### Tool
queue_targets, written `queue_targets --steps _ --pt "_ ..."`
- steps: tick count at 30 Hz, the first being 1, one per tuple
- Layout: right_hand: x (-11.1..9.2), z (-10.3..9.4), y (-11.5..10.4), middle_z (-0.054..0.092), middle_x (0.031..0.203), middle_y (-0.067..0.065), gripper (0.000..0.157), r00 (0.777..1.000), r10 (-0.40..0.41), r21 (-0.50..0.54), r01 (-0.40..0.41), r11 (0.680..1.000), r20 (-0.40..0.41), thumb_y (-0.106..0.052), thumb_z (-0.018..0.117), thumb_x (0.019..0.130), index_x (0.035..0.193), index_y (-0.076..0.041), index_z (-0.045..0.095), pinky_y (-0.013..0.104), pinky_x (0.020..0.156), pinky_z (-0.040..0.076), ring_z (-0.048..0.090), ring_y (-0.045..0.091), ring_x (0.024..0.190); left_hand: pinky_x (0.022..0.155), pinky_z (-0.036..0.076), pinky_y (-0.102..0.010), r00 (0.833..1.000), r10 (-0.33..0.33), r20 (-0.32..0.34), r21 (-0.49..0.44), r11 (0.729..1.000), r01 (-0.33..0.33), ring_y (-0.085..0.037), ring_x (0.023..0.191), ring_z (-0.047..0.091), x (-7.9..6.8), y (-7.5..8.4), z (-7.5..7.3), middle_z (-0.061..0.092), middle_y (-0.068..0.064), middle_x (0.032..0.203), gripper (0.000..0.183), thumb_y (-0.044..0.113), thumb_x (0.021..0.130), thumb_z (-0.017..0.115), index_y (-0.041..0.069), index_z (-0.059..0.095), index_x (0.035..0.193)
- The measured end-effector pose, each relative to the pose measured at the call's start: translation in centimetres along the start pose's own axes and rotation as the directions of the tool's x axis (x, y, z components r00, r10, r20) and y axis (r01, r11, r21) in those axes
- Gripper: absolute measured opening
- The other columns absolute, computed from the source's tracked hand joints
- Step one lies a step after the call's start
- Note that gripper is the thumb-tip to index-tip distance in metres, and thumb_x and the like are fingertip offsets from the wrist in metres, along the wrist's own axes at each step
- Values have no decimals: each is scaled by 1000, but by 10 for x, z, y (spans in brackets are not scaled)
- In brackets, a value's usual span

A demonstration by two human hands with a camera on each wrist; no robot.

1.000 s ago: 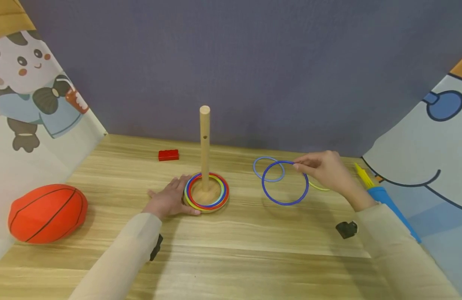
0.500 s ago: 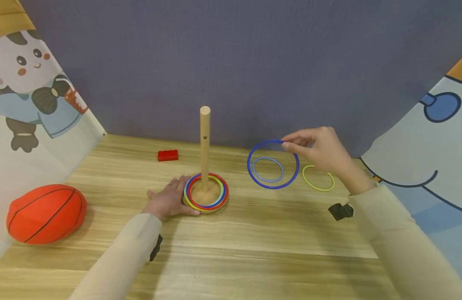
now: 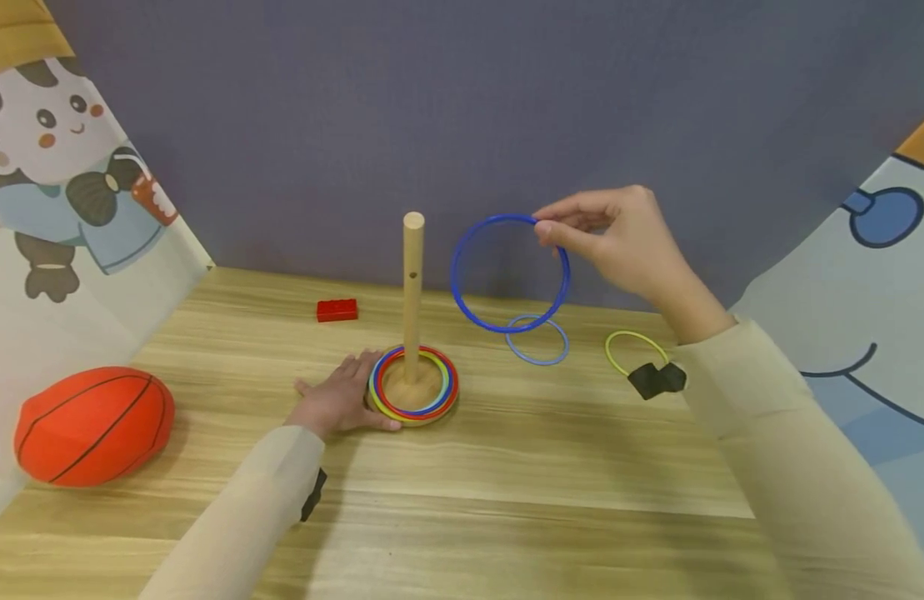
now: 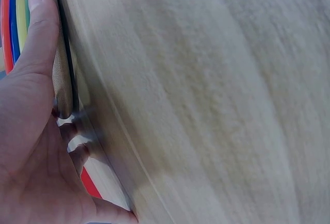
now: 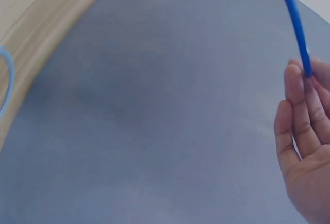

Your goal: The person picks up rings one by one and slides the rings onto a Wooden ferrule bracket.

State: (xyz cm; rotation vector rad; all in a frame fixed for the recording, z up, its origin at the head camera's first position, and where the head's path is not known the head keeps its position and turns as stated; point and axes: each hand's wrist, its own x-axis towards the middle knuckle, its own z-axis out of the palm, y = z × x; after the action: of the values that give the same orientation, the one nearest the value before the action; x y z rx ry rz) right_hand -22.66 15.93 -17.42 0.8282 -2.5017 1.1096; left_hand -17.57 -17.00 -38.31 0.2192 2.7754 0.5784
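In the head view, my right hand [image 3: 619, 237] pinches a dark blue ring [image 3: 453, 273] at its upper right rim. The ring hangs in the air, just right of the upright wooden post [image 3: 412, 308]. The right wrist view has the ring's blue rim [image 5: 295, 20] between thumb and fingertips. My left hand [image 3: 337, 400] rests against the left side of the round wooden base [image 3: 405, 390], fingers spread, thumb along its front edge. Several red, blue, yellow and green rings [image 4: 11, 17] lie stacked around the post on that base.
A light blue ring [image 3: 538, 363] and a yellow ring [image 3: 632, 333] lie on the table [image 3: 469, 500] to the right. A red toy brick [image 3: 337, 310] sits at the back left. An orange-red basketball-patterned ball [image 3: 94, 427] is at far left. A grey wall [image 3: 462, 125] rises behind.
My right hand has raised the dark blue ring and carried it left, closer to the post. The yellow ring is now more exposed. My left hand has stayed at the base.
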Motion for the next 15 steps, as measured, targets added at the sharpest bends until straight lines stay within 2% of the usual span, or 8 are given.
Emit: queue_targets --steps 7,11,15 --pt "24 9 -14 77 80 -2 17 997 -25 197 39 980 -72 -16 77 92 102 -2 80 21 72 56 74 14 75 93 7 -93 1000 3 -6 15 1000 -3 -43 152 16 -4 5 -3 20 -21 166 123 60 73 85 7 19 162" --pt "35 19 -16 77 80 0 19 997 -22 259 40 965 -70 -15 76 93 102 1 79 24 75 58 74 15 76 93 7 -92 1000 -1 -4 19 1000 1 -42 153 16 -3 5 -2 19 -20 167 123 60 73 85 7 18 162" --pt "44 33 -16 76 80 1 20 998 24 278 -8 961 -54 -16 76 93 103 2 78 25 76 58 74 18 79 94 7 -92 1000 -12 3 19 1000 12 -42 153 16 -3 5 -3 18 -19 167 123 60 73 85 7 18 162"
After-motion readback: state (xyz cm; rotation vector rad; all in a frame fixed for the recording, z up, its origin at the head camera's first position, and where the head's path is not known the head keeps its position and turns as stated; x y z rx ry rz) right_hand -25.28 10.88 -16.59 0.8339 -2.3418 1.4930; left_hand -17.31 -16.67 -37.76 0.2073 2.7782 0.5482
